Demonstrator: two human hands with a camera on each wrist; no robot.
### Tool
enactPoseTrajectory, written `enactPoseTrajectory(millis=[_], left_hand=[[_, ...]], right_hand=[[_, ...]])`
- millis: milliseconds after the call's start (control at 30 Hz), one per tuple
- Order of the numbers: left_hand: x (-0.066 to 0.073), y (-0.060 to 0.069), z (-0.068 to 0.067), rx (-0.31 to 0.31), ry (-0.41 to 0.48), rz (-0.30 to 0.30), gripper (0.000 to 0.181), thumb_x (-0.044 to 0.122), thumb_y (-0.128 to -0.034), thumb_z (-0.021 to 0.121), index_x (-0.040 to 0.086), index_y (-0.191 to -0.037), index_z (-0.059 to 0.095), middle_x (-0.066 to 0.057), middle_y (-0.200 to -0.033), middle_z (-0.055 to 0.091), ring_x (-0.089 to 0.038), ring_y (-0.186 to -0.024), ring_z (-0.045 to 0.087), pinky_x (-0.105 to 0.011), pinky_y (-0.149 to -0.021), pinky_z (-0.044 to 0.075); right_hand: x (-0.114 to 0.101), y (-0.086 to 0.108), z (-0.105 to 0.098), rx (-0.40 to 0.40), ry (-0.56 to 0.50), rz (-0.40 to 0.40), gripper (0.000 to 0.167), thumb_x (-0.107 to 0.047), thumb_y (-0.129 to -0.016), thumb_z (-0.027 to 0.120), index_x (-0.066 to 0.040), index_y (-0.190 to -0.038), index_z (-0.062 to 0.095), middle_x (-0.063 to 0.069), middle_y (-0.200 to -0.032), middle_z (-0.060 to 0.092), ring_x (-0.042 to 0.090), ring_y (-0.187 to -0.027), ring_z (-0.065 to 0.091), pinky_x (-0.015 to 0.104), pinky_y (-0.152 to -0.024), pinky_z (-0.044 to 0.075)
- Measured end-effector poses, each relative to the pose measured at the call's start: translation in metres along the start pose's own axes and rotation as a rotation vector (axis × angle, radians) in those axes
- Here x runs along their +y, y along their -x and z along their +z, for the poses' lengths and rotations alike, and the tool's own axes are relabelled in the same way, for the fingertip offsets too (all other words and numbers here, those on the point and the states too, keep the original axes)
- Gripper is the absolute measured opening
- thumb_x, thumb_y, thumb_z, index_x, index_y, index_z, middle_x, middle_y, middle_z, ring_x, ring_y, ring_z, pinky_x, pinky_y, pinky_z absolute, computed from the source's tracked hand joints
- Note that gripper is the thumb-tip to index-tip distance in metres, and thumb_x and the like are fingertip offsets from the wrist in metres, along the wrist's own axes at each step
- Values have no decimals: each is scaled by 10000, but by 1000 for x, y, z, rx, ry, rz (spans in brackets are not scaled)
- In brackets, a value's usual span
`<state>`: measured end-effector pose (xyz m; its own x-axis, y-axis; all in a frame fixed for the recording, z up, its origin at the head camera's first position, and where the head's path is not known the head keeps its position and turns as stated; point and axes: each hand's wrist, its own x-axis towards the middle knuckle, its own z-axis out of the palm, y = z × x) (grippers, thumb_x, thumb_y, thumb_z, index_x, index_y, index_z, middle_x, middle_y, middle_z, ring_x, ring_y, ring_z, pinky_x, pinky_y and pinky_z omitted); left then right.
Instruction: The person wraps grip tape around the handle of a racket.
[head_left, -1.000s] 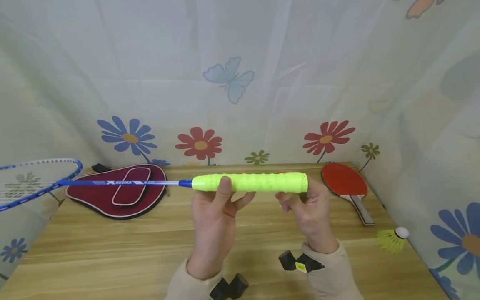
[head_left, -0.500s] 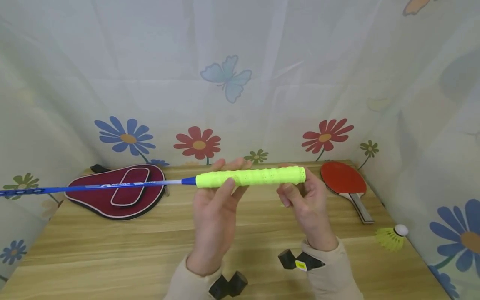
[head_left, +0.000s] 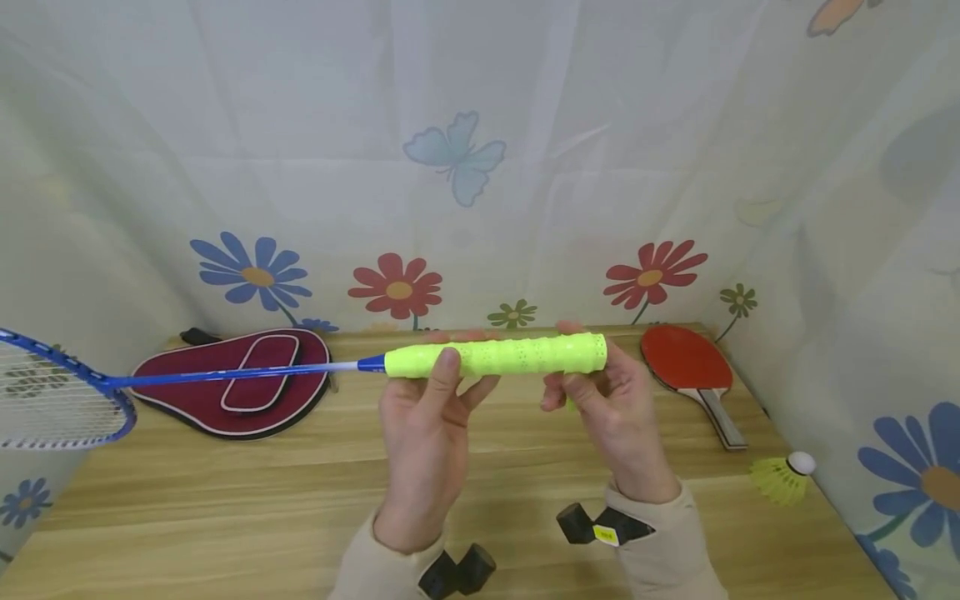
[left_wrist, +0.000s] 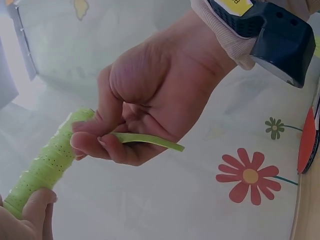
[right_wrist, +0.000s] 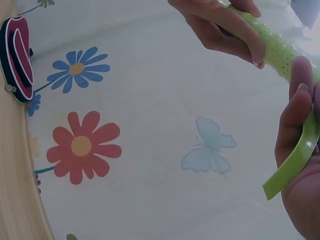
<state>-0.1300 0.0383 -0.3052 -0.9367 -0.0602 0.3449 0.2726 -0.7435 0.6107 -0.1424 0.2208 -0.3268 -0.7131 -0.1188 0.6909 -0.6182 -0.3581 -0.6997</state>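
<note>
A badminton racket (head_left: 495, 357) with a blue shaft and yellow-green perforated grip tape wound round its handle is held level above the table. My left hand (head_left: 431, 417) grips the handle near its cone, thumb in front and fingers behind. At the butt end my right hand (head_left: 615, 408) pinches the tape between thumb and fingers. In the left wrist view, a narrow loose strip of tape (left_wrist: 147, 139) runs out from the fingers of my right hand (left_wrist: 150, 90) across its palm. The right wrist view shows that same tape strip (right_wrist: 295, 160) hanging from the right hand.
A maroon paddle case (head_left: 187, 408) lies at the table's back left, behind the racket shaft. At the right lie a red table tennis paddle (head_left: 686, 358) and a yellow shuttlecock (head_left: 783, 479). Flower-printed curtains (head_left: 480, 225) enclose the wooden table (head_left: 247, 517).
The racket has turned about its long axis, its head going from face-on through edge-on to face-on again. The hands stay almost in place; the right thumb has shifted a little at the butt end.
</note>
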Motion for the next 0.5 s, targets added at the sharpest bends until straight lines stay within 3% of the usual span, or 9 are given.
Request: enactPoseTrajectory(millis=[200, 500], left_hand=[[1, 0, -1, 19, -11, 8, 107, 96, -987, 560, 46, -1080, 579, -142, -1031, 677, -262, -980, 674, -488, -819, 556], [2, 0, 0, 75, -8, -63, 180, 139, -984, 577, -6, -1086, 543, -127, -998, 666, -245, -957, 675, -449, -793, 568]], right_hand=[[-2, 0, 4, 35, 123, -46, 305, 39, -890, 654, 84, -1186, 598, 86, -834, 704, 193, -631, 690, 277, -586, 599], [-2, 1, 1, 14, 110, -54, 354, -21, -872, 698, 80, -1200, 610, 98, -830, 719, 210, -616, 697, 288, -561, 597]])
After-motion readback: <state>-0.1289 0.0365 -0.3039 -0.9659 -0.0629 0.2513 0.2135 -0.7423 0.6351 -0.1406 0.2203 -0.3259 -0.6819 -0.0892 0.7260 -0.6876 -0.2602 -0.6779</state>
